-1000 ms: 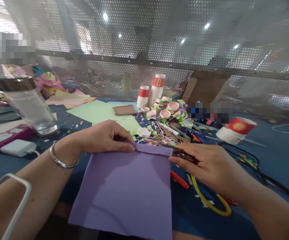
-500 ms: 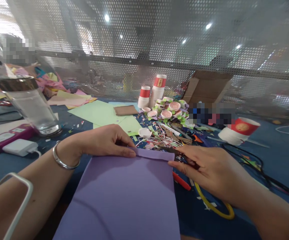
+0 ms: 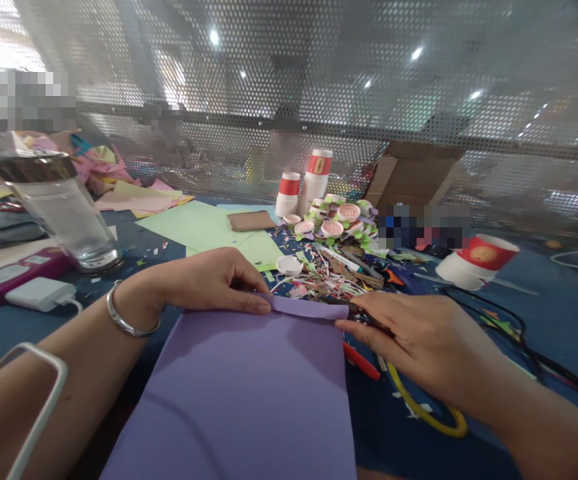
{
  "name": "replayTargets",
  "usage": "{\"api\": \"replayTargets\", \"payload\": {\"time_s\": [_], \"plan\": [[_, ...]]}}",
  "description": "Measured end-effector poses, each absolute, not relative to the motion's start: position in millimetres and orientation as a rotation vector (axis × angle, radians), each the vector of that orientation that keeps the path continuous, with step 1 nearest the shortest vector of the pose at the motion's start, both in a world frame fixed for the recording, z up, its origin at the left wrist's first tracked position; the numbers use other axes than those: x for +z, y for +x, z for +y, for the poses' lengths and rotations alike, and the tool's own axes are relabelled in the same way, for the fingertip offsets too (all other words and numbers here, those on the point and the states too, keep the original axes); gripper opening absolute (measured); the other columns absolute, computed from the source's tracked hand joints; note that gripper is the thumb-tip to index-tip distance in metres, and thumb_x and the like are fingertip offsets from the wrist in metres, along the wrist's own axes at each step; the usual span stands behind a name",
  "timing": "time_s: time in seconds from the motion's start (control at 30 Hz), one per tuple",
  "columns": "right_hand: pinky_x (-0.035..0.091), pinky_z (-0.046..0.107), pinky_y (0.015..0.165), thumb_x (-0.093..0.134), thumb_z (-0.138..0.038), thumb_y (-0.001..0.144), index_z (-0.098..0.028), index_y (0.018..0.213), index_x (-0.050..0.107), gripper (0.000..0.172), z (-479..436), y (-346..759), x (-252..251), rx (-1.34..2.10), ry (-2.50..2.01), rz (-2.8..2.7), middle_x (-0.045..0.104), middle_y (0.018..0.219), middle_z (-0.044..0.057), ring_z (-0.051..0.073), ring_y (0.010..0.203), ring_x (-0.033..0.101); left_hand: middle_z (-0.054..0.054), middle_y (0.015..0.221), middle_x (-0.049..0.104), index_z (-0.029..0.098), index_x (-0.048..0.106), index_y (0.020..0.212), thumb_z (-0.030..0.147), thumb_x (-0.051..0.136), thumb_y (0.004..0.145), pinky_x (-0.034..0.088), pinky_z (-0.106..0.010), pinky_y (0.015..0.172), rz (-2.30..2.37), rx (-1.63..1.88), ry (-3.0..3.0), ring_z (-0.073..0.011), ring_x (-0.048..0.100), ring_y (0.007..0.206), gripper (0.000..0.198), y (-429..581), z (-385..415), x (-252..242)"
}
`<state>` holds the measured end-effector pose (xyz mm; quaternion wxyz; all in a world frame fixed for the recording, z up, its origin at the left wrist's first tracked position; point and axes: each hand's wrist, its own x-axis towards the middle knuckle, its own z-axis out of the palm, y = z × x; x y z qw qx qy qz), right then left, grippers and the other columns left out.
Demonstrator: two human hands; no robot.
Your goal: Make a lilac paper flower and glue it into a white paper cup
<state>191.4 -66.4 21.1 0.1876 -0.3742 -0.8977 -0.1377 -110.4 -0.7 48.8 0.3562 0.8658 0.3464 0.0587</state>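
Note:
A purple sheet of paper [image 3: 249, 393] lies in front of me on the blue table [image 3: 543, 340], its far edge folded over into a narrow strip [image 3: 309, 307]. My left hand [image 3: 209, 280], a silver bangle on its wrist, pinches the left end of that fold with thumb and fingers pressed together. My right hand [image 3: 419, 333] presses the fold's right end with its fingertips. Beneath the right hand lie a red pen [image 3: 361, 361] and a yellow ring [image 3: 426, 413].
A heap of paper scraps and round paper flowers [image 3: 339, 227] sits just beyond the fold. Red-and-white paper cups [image 3: 313, 177] stand behind it, another [image 3: 476, 260] lies on its side at right. A glass jar [image 3: 61, 213], charger [image 3: 41, 293] and green sheets [image 3: 203, 227] lie left.
The purple sheet has slid toward me and now fills more of the lower view. Both hands stay at the ends of the folded edge, barely shifted.

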Motion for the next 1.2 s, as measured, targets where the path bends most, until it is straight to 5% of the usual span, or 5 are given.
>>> {"api": "replayTargets", "payload": {"time_s": [1.2], "plan": [[0.034, 0.033, 0.052, 0.038, -0.047, 0.106, -0.019, 0.078, 0.062, 0.047, -66.6, 188.6, 17.9, -0.442, -1.030, -2.528, 0.064, 0.063, 0.002, 0.019, 0.056, 0.067, -0.003, 0.085, 0.076, 0.017, 0.079, 0.099, 0.050, 0.064, 0.091, 0.044, -0.019, 0.060, 0.836, 0.183, 2.256, -0.0132, 0.065, 0.073, 0.037, -107.5, -1.9, 45.1]]}}
